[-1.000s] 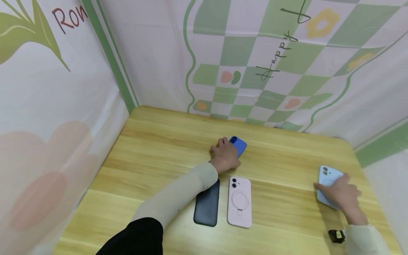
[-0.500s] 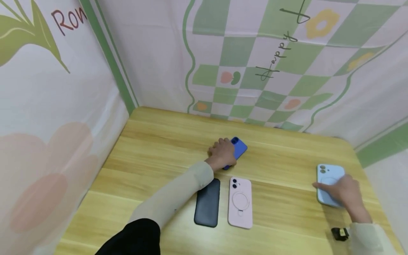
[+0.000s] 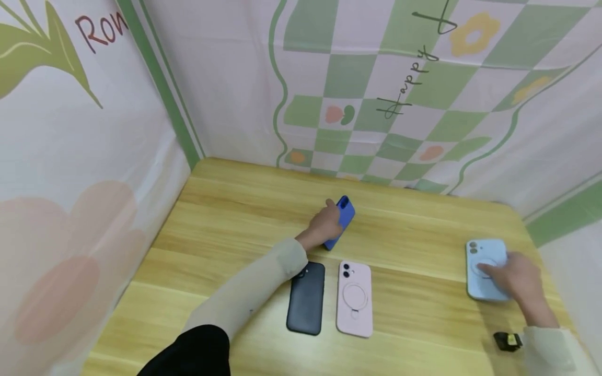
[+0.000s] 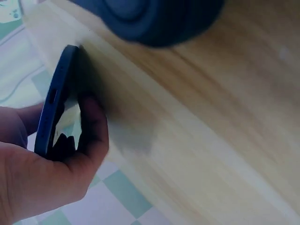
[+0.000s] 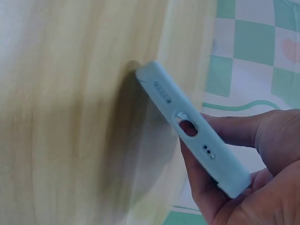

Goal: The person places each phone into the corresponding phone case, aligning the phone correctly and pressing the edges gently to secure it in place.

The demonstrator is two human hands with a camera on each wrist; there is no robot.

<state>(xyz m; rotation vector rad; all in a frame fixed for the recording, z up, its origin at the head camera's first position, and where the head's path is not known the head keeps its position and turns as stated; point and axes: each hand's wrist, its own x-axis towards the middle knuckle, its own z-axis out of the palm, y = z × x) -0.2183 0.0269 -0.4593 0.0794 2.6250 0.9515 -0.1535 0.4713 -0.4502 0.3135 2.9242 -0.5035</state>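
Observation:
My left hand [image 3: 324, 224] grips a dark blue phone case [image 3: 342, 220] and tips it up on its edge near the middle of the wooden table [image 3: 235, 219]. In the left wrist view the blue case [image 4: 56, 101] stands edge-on between thumb and fingers. My right hand [image 3: 514, 279] holds a light blue phone case [image 3: 482, 266] at the table's right side. The right wrist view shows that light blue case [image 5: 192, 129] lifted at one end, fingers under it. A black case [image 3: 307, 297] and a pink case [image 3: 354, 297] with a ring lie flat side by side in front.
Patterned cloth walls [image 3: 400, 89] close the table in on the left, back and right. A small black object [image 3: 507, 341] lies at the near right edge by my right sleeve.
The dark blue case went from lying flat under my left hand to standing tilted on its edge. My right hand slid down the light blue case and raised one end.

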